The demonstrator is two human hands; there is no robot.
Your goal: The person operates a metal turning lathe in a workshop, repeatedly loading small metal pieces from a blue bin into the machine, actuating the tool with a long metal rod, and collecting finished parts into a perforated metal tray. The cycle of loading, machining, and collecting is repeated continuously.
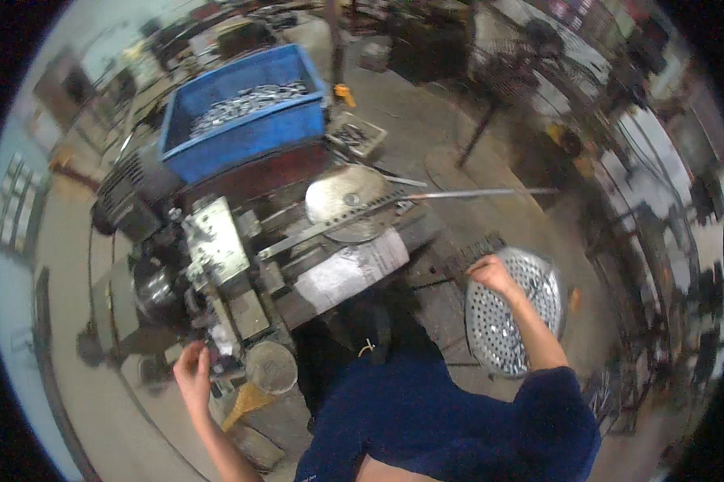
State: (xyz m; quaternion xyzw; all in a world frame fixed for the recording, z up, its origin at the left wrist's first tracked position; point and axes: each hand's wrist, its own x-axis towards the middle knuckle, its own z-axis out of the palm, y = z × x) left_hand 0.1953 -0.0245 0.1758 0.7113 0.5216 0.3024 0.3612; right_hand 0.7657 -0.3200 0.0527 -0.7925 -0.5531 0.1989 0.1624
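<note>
basket (484, 325) of perforated metal sits to my right, small shiny pieces (503, 341) lying in it. my right hand (493, 275) is over its far left rim, mostly closed, fingers bent toward the thumb; i cannot tell whether they pinch anything. my left hand (192, 368) is half curled beside the machine (220, 241), left of a round container (272, 368); its grip is unclear too. beyond, a blue crate (253, 140) carries many metal parts (249, 104).
</note>
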